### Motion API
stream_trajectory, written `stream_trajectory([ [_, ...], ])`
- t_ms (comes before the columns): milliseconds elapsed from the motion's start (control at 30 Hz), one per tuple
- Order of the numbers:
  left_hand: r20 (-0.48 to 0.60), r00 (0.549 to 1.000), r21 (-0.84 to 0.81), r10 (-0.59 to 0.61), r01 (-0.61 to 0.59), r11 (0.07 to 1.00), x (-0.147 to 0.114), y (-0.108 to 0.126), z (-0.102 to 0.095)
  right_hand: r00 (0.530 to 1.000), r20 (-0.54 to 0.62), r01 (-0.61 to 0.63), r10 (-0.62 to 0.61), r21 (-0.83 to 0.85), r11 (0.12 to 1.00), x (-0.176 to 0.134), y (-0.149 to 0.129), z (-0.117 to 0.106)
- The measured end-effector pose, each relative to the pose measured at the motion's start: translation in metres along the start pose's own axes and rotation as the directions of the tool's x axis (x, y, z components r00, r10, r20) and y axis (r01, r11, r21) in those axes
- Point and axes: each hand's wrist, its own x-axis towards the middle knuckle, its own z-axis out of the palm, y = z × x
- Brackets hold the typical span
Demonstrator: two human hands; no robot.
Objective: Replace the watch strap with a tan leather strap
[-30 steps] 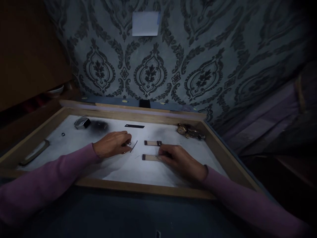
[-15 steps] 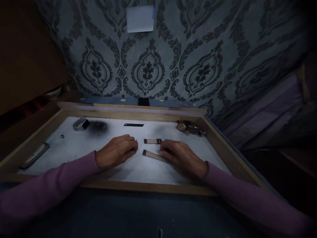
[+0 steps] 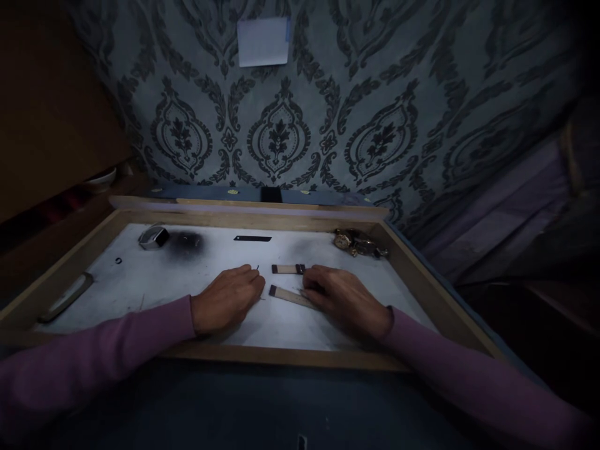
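Observation:
My left hand (image 3: pixel 229 298) is closed in the middle of the tray, fingers pressed together. A thin dark tip pokes out above its fingers; what they hold is too small to name. To its right lie two pieces of a watch strap: a short one with a dark buckle (image 3: pixel 287 269) and a longer light-brown one (image 3: pixel 289 295) slanting below. My right hand (image 3: pixel 345 301) has its fingers curled over the right ends of both pieces, which are hidden beneath it.
A shallow wooden tray (image 3: pixel 281 355) with a white bottom surrounds both hands. Inside it are a silver watch (image 3: pixel 154 237), a small dark ring (image 3: pixel 119 260), a black flat strip (image 3: pixel 252 238), gold-toned watches (image 3: pixel 360 242) and a curved band (image 3: pixel 68 299). Patterned wallpaper (image 3: pixel 276 137) rises behind.
My left hand has shifted slightly right and turned, its back now more upward. My right hand and the strap pieces have stayed almost in place.

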Motion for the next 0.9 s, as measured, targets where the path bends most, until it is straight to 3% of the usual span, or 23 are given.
stream_trajectory([
  [200, -0.021, 0.997, 0.056, 0.074, -0.073, 0.996, -0.002, 0.0, 0.003, 0.995, -0.059, 0.085, -0.081, 0.066, 0.994, -0.001, -0.016, -0.003],
  [433, -0.113, 0.993, -0.254, 0.041, -0.069, 0.965, -0.005, 0.009, -0.008, 0.96, -0.007, 0.267, -0.279, 0.309, 0.913, 0.001, -0.036, 0.003],
  [600, -0.126, 0.992, -0.375, 0.023, -0.069, 0.925, -0.007, 0.01, -0.008, 0.948, -0.069, 0.309, -0.311, 0.432, 0.848, 0.001, -0.037, 0.007],
  [900, -0.252, 0.967, -0.433, 0.039, -0.149, 0.889, -0.006, 0.008, -0.011, 0.954, -0.112, 0.298, -0.278, 0.445, 0.844, 0.001, -0.041, 0.004],
])
